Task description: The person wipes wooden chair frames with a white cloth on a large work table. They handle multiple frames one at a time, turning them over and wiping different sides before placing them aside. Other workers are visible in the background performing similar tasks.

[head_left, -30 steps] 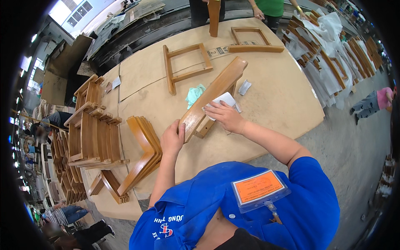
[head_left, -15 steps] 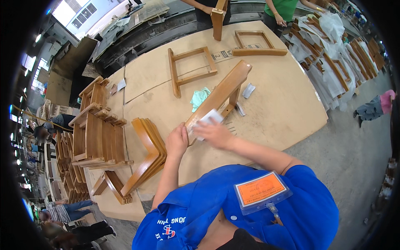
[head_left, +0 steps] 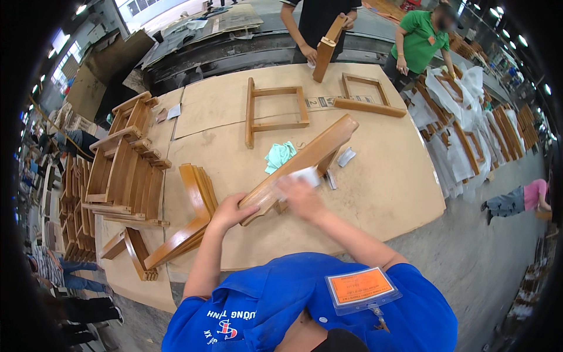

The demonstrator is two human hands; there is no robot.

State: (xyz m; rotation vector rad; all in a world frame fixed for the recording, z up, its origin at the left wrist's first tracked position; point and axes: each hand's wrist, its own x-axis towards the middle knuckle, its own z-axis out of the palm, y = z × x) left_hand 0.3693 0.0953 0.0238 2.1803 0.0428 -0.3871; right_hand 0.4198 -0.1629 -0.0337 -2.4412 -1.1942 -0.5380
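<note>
A brown varnished wooden frame [head_left: 324,142] stands tilted across the table before me, its wide flat rail facing up. My left hand [head_left: 230,212] is closed round the rail's near end, thumb on top. Blurred a little by motion, my right hand [head_left: 302,198] presses a folded white sheet [head_left: 307,175] against the rail; whether it is paper or an abrasive I cannot tell. Part of the frame's underside is hidden behind the rail. A mint-green cloth [head_left: 280,156] lies crumpled just left of the frame. To its right rests a small grey-white folded piece [head_left: 346,156].
Several angled wooden parts [head_left: 196,193] and a stack of wooden frames [head_left: 126,176] stand at the left. Two more frames [head_left: 275,125] [head_left: 375,109] lie at the far side. Across the table, a person in black [head_left: 314,26] holds a wooden piece; another wears green [head_left: 419,41].
My right hand with the white sheet has shifted slightly up along the rail. The view has tilted, showing more of the people opposite. My left hand still grips the rail's near end.
</note>
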